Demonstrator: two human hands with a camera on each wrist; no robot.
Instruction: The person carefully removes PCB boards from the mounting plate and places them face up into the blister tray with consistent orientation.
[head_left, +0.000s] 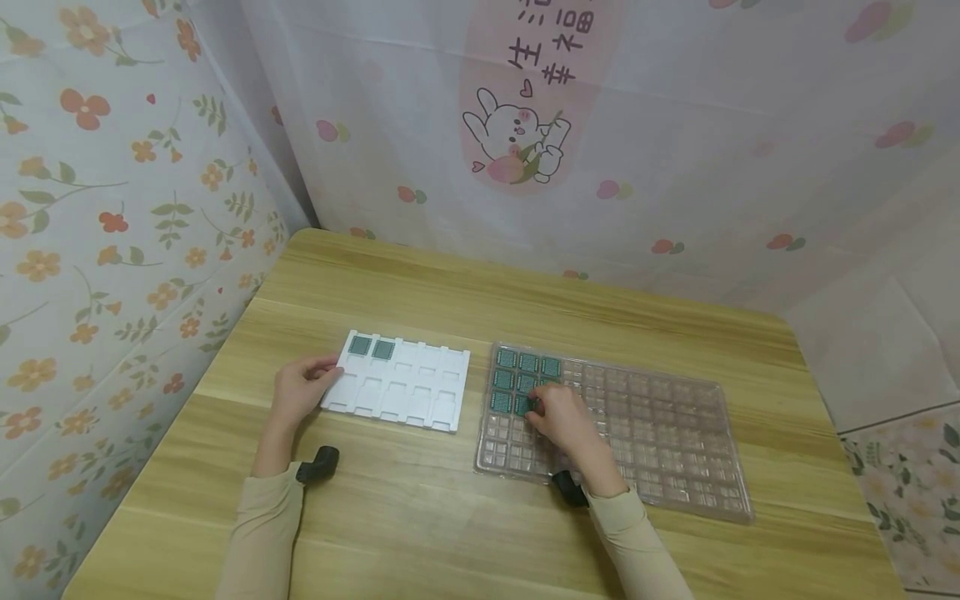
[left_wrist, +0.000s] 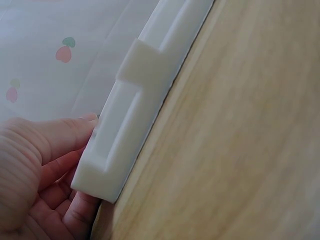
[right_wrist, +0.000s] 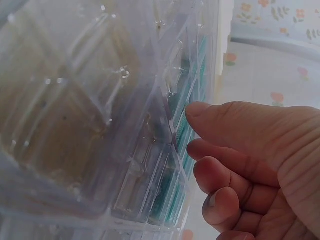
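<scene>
My left hand holds the left edge of a white plastic tray, thumb on top and fingers curled underneath. Two small green circuit boards lie in its far-left pockets. In the left wrist view, the tray's white rim sits between thumb and fingers. At the clear plastic tray, my right hand reaches down to the near green boards. In the right wrist view, its thumb and bent forefinger stand apart beside the green boards, with nothing visible between them; the hand partly covers some boards in the head view.
Both trays lie on a wood-grain table, with a strip of bare wood between them. A printed curtain hangs behind the table and a floral curtain along the left. Black wrist-worn devices sit near both wrists.
</scene>
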